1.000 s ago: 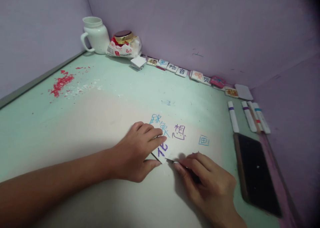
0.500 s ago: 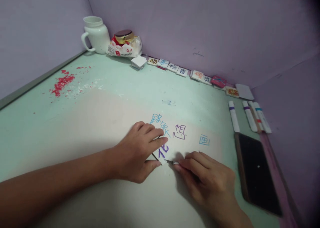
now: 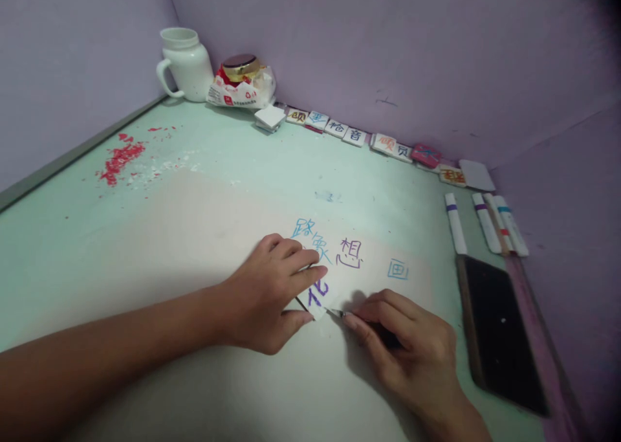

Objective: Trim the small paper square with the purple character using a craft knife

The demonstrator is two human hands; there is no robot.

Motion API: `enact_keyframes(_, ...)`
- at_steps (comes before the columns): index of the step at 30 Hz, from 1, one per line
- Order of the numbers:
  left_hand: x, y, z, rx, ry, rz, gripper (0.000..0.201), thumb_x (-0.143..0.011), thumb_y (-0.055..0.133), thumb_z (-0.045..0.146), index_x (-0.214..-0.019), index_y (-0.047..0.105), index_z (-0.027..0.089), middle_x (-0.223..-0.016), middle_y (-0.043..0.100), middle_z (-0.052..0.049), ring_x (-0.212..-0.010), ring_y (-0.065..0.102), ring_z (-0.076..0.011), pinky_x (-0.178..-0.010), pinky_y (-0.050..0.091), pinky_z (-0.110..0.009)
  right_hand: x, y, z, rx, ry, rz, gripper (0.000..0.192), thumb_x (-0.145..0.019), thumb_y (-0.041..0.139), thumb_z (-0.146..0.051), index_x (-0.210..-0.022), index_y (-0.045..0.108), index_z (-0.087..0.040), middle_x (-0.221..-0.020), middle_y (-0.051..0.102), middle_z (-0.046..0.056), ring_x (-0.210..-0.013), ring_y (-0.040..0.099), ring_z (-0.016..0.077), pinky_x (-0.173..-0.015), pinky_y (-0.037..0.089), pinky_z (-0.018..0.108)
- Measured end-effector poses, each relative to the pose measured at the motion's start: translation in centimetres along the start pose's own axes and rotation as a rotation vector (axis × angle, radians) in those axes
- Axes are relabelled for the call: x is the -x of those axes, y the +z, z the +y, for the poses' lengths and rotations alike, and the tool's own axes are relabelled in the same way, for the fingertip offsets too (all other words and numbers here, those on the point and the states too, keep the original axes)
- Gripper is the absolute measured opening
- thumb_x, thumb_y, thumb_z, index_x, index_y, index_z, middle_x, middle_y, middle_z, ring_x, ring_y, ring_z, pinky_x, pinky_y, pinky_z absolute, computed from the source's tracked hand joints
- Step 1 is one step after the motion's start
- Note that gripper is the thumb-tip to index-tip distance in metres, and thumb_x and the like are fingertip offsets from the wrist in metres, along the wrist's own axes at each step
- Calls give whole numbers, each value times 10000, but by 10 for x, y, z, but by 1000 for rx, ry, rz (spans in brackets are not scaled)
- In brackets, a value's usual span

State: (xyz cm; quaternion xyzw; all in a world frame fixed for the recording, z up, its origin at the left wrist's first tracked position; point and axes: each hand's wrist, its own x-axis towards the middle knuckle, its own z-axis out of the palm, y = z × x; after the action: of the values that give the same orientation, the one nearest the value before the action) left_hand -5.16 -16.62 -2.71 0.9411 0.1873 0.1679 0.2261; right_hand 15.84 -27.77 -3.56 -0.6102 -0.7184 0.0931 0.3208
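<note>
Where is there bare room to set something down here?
Bare table lies between the left forearm and the red crumbs, and in the foreground between that forearm and the right hand. Crowded: the back, with mug and tiles; the right side, with markers and a black slab.

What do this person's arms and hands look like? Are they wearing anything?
The left hand and right hand are bare: no gloves, and no rings show on the fingers. No sleeve, watch or bracelet shows on the left forearm or right wrist.
</note>
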Motion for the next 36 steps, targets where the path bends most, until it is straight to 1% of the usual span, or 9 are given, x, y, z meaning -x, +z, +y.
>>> enact_keyframes(9,0,0,0,-19,-2,-10,460,-801,595,272,-1230,554,113,-1217,581,-141,-1063,494,-308,-916,344,-476,-5,-2,-8,196,-126,36,155,-877,606,-242,-747,672,-189,-710,656,-1,-604,566,109,-527,298,276)
enact_keyframes(12,1,0,1,-24,-1,-11,455,-808,587,268,-1235,548,115,-1224,577,-140,-1072,491,-308,-918,342,-475,-7,-3,-10,205,-106,3,199,-890,577,-262,-722,665,-202,-660,618,-19,-577,541,100,-516,279,275)
enact_keyframes(17,0,1,2,-34,8,-11,447,-805,586,255,-1227,543,116,-1209,576,-148,-1047,503,-307,-893,360,-469,-8,-1,-11,189,-27,-45,292,-900,526,-317,-644,624,-216,-567,487,-42,-468,423,85,-471,246,264)
enact_keyframes(21,0,1,2,-35,10,-14,434,-814,573,248,-1222,543,106,-1211,573,-156,-1035,502,-308,-889,360,-485,-10,0,-11,128,18,-123,272,-885,534,-329,-650,608,-216,-593,496,-43,-461,431,80,-468,265,254)
enact_keyframes(26,0,0,0,-41,26,-20,421,-844,535,265,-1235,534,108,-1221,570,-167,-1045,501,-317,-884,361,-491,-12,-3,-8,60,-7,-142,259,-879,560,-312,-646,599,-205,-581,483,-40,-449,429,77,-446,278,241)
enact_keyframes(28,0,0,0,-45,34,-23,409,-856,511,252,-1237,532,103,-1221,566,-170,-1051,499,-321,-887,358,-496,-9,-2,-7,3,-6,-125,226,-873,585,-290,-667,603,-198,-588,487,-36,-473,446,79,-457,300,229)
enact_keyframes(31,-1,-1,-1,-32,14,-16,379,-859,503,247,-1208,547,108,-1169,575,-162,-1018,503,-308,-876,364,-491,-2,1,-6,-41,60,-41,185,-865,611,-266,-695,605,-193,-598,489,-36,-490,446,80,-475,314,228)
enact_keyframes(34,0,0,-1,4,-23,11,347,-841,532,257,-1157,569,116,-1097,581,-145,-984,507,-289,-879,367,-477,3,3,-7,-18,134,66,172,-863,623,-271,-709,613,-196,-601,508,-36,-489,469,78,-483,330,230)
enact_keyframes(36,0,1,-1,15,-30,28,335,-837,541,252,-1144,571,119,-1082,580,-139,-982,508,-284,-885,363,-475,5,3,-7,18,143,96,162,-867,623,-275,-724,632,-201,-610,535,-31,-499,498,82,-486,339,231)
